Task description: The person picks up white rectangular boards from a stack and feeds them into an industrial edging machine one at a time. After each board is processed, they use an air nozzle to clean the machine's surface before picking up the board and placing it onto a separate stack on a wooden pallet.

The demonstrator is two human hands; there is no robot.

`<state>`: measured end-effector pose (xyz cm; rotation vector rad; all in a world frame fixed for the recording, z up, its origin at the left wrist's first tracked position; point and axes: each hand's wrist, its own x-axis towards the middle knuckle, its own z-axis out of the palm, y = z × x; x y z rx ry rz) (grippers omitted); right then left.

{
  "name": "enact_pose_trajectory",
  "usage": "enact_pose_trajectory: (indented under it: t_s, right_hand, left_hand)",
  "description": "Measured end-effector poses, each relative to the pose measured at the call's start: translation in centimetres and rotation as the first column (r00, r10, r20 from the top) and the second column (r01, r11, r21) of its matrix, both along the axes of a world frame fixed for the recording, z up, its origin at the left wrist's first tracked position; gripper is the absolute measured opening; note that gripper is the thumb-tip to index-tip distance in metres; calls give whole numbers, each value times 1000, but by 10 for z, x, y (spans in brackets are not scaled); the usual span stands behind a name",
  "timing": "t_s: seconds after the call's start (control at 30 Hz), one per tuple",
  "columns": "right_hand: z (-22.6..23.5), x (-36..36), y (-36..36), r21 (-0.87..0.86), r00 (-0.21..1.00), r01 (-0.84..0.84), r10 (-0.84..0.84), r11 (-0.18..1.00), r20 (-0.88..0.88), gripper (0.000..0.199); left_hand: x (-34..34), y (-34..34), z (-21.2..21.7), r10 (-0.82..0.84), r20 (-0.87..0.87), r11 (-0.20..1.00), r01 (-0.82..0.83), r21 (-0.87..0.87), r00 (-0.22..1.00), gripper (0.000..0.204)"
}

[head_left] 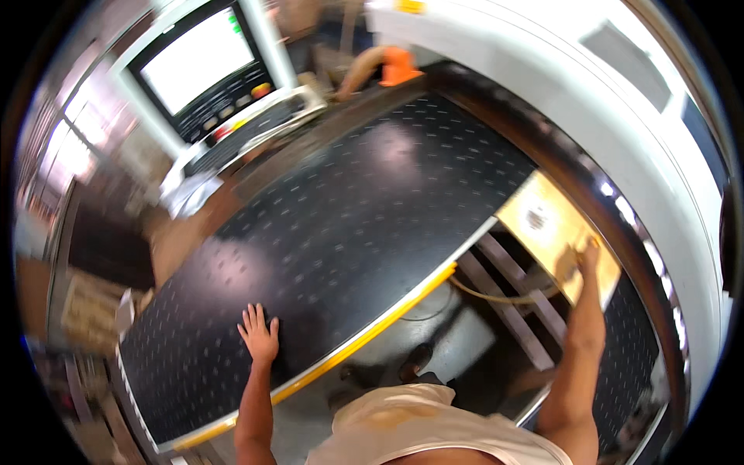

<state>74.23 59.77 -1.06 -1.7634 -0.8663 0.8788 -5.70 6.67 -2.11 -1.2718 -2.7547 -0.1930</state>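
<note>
My left hand (260, 333) lies flat on the black table top (325, 232), its fingers spread and nothing in them. Farther right, my right arm reaches out over a pale wood-coloured board (554, 213), which has a dark, blurred mark on it. The fingers of my right hand (589, 257) look curled at the board's far right part. A small yellow-orange spot shows at them, but what they hold is too small and smeared to name. Below the board, a thin tan hose (496, 297) curves toward it.
A control panel with a lit screen (200, 71) and a keyboard (263, 124) stand at the far left. A large white machine body (535, 54) spans the far right. A yellow strip (364, 349) edges the table; beside it a gap shows grey beams (504, 310). An orange object (399, 67) stands behind.
</note>
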Motion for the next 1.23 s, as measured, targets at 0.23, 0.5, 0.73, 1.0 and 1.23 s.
enact_pose_trajectory:
  t_s: [0.23, 0.5, 0.73, 1.0, 1.23]
  right_hand:
    - [198, -283, -254, -60, 277, -954, 941, 293, 192, 45]
    - [243, -564, -403, -522, -486, -841, 227, 141, 844, 56]
    - [290, -627, -481, -624, -585, -780, 299, 48, 754, 63]
    - [395, -595, -449, -536, -654, -756, 429, -376, 622, 87]
    - [374, -581, -432, -437, -541, -841, 481, -318, 690, 80]
  left_hand:
    - [-15, 3, 19, -4, -19, 998, 5, 67, 1000, 73]
    - [-66, -65, 2, -258, 141, 963, 244, 114, 956, 73]
    - [-87, -138, 9, -310, 76, 949, 303, 88, 948, 68]
    - [-75, -158, 10, -239, 112, 969, 229, 92, 965, 65]
    - [-64, -163, 13, -210, 69, 975, 204, 88, 975, 64]
